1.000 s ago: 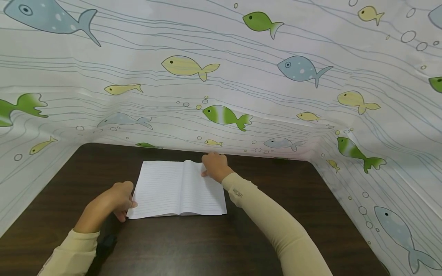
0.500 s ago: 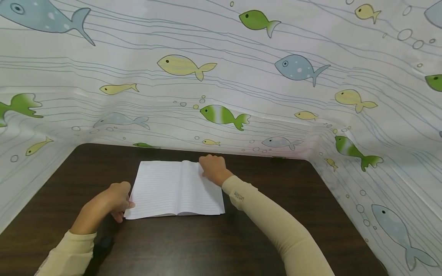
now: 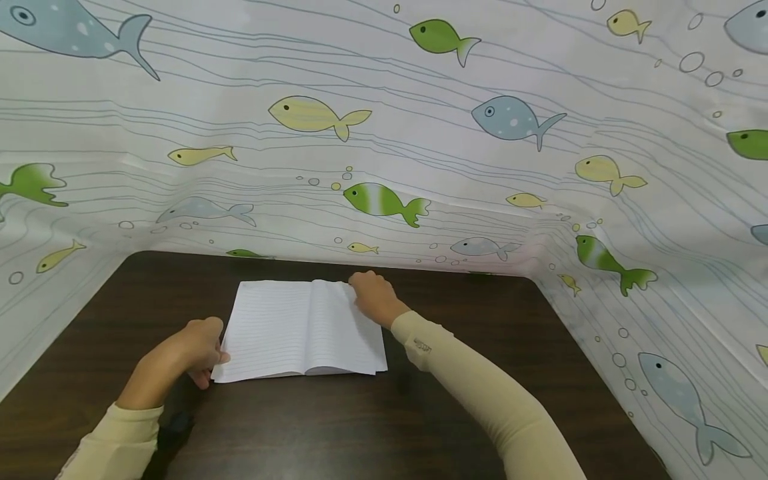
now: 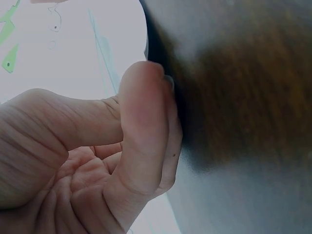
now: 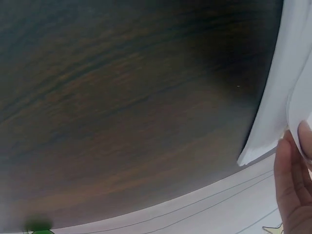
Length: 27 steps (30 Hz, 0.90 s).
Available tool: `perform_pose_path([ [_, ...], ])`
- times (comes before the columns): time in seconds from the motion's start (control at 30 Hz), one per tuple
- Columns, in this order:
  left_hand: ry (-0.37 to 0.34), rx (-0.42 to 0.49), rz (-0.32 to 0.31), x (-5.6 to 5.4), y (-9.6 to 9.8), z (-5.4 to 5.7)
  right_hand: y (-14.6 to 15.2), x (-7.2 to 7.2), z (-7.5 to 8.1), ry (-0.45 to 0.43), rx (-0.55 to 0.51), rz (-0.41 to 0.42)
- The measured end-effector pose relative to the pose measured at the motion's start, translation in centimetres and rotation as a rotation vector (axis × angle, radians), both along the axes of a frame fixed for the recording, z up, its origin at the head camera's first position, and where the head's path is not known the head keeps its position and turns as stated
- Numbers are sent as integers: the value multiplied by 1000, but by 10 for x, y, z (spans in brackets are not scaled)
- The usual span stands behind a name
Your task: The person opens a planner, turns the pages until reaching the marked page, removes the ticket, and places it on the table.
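Pal: What have you got there?

Me: Closest to me, my left grip seems to pinch the notebook at its near left corner, thumb on top. The notebook lies wide open on the dark surface. Farther off, by the far right corner, my right grip pinches a page between thumb and fingers.

Pal: What might go wrong?

Me: Near me, if my left thumb gets loose, I think the notebook could slide, because the surface looks smooth. In the middle, the paper puffs up by the fold, so more pages could stick and come along. Out at the far corner, the page might crease or rip if my right grip tugs hard, since I only have a little bit of it. I can't tell if I've got just one.

Pal: Is anything not the same as a second ago?

Me: Only small stuff. My left grip is still on its corner. The page's near right corner sits a bit more inside the sheets under it. My right grip has gone a tiny bit to the right along the notebook. Way back, the fish wall shows up more to the left, so I guess my head turned right.
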<state>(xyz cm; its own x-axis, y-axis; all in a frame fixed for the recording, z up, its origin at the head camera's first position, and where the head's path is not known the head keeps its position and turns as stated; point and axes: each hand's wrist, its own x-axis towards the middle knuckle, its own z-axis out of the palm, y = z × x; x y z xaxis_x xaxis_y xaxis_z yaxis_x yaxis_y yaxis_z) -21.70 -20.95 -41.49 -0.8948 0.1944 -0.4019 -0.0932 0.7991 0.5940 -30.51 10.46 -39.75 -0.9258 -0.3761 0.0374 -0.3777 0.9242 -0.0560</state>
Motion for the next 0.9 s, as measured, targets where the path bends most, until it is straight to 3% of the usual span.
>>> perform_pose_path([
  [0.27,0,-7,-3,1,0,0,6,-2,3,-4,-105,-42],
  [0.57,-17,-13,3,1,-1,0,6,0,1,41,-124,-43],
  [0.9,-2,-12,-5,1,-1,0,7,-1,4,18,-131,-130],
])
